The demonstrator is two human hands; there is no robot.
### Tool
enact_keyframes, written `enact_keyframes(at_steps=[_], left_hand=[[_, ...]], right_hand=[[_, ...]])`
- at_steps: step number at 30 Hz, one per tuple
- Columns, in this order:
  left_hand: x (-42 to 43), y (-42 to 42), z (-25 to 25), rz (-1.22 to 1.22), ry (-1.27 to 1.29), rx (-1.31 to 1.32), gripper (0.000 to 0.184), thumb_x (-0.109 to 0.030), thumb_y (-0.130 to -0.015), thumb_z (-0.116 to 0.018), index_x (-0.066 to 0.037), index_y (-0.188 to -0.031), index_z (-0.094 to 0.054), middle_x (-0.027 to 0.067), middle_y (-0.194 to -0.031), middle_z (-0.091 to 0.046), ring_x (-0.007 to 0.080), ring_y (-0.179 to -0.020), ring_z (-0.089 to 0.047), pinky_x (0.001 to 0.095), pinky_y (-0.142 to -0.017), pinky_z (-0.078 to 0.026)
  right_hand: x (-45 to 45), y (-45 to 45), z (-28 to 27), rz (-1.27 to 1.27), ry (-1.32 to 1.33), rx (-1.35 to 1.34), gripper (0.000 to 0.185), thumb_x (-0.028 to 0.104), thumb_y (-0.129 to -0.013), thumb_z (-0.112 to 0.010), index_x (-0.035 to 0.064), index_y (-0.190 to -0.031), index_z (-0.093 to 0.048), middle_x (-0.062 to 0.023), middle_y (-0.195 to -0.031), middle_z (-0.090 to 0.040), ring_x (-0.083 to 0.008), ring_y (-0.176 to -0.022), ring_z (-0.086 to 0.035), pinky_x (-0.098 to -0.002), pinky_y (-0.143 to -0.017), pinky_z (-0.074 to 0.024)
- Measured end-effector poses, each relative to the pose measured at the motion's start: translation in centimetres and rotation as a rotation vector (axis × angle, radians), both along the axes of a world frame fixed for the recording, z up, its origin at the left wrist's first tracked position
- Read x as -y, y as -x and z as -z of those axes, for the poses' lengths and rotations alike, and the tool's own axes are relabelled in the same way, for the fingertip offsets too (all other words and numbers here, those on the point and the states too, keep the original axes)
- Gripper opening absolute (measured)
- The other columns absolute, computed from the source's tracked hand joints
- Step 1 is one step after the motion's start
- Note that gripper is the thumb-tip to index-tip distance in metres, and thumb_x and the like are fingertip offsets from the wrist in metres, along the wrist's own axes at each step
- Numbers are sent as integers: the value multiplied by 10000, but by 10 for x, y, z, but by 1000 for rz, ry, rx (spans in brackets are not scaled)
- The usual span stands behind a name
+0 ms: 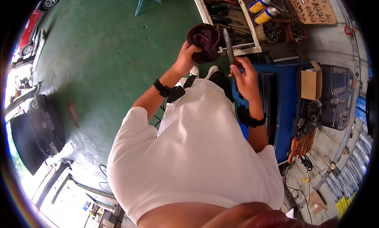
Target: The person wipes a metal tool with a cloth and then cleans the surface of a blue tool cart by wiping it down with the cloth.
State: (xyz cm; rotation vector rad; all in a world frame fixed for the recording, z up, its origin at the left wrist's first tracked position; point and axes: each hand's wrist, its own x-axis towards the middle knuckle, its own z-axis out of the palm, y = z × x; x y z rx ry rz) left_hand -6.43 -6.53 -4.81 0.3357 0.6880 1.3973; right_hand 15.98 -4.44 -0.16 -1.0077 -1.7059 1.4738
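My left hand (184,59) is closed around a bunched dark maroon cloth (203,42). In my right hand (245,77) is a long, narrow grey metal tool (228,46), its free end pointing away from me; its exact kind does not show clearly. The cloth and the tool are side by side with a small gap between them. Just beyond the tool lies an open drawer (248,22) holding several screwdrivers (223,20) and other long hand tools.
Two yellow-and-blue spray cans (265,15), a socket tray (310,6) and a blue tool cabinet (285,109) stand at the right. A cardboard box (311,82) sits by a dark tool case (336,97). Cars, one red (30,30), are at the left.
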Motion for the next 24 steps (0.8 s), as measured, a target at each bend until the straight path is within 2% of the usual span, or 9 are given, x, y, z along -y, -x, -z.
enact_keyframes(at_steps=[1, 5, 10, 14, 16, 17, 19, 23, 24], left_hand=[[-2, 0, 1, -98, -6, -320, 496, -110, -835, -511, -18, -1321, -484, 101, -1210, -595, 200, -1148, -559, 343, -1033, -417], [-12, 0, 3, -156, -42, -733, 476, -82, -832, -489, -13, -1303, -507, 96, -1203, -590, 187, -1123, -555, 321, -1038, -400], [-8, -6, 10, -76, 232, -127, 338, -53, -853, -483, -13, -1180, -560, 83, -1196, -591, 188, -1118, -550, 305, -994, -421], [-4, 2, 44, 40, 114, 170, 288, -78, -847, -515, -19, -1123, -570, 86, -1225, -596, 194, -1132, -544, 302, -975, -425], [-3, 4, 38, 73, -238, -556, 359, -148, -867, -499, -15, -1195, -559, 103, -1301, -575, 201, -1167, -526, 319, -990, -417], [-4, 4, 34, 80, -243, -556, 359, -148, -867, -499, -15, -1195, -559, 103, -1301, -575, 201, -1167, -526, 319, -990, -417], [-10, 4, 2, 276, -177, 535, 459, -153, -860, -434, -12, -1287, -526, 121, -1362, -540, 235, -1212, -516, 334, -1003, -431], [-14, 11, 20, 93, -110, 624, 599, -115, -797, -368, -11, -1382, -446, 148, -1402, -499, 281, -1269, -491, 364, -1030, -440], [-13, 11, -6, 141, -115, 603, 624, -96, -780, -397, -27, -1400, -424, 146, -1417, -483, 287, -1290, -476, 372, -1040, -439]], right_hand=[[1, -1, -2, 18, 26, -32, 245, 76, -952, -602, -64, -1150, -563, -87, -953, -531, -121, -779, -588, -247, -669, -557], [3, 1, -9, 9, -3, 10, 246, 94, -951, -610, -66, -1136, -575, -85, -936, -539, -120, -764, -592, -248, -635, -547], [4, 16, 12, -9, 3, 65, 239, 106, -943, -622, -62, -1108, -582, -91, -910, -550, -133, -707, -595, -260, -582, -531], [1, 18, 22, 34, -36, 81, 221, 94, -931, -630, -62, -1080, -583, -99, -898, -563, -143, -693, -600, -261, -570, -528], [0, 17, 21, 52, -46, 69, 218, 92, -929, -630, -61, -1076, -583, -104, -897, -567, -150, -696, -600, -265, -574, -524], [0, 16, 20, 67, -56, 54, 215, 90, -926, -631, -60, -1072, -583, -109, -897, -570, -157, -699, -600, -268, -579, -521], [3, 14, 17, 86, -55, 87, 211, 85, -923, -630, -58, -1071, -585, -111, -896, -571, -163, -704, -594, -275, -588, -513], [-2, 8, 14, 73, -104, 155, 204, 76, -916, -628, -49, -1072, -590, -115, -892, -573, -189, -727, -577, -301, -649, -488], [-3, 6, 14, 67, -103, 157, 204, 76, -916, -628, -49, -1072, -590, -115, -892, -573, -189, -727, -577, -301, -649, -488]])
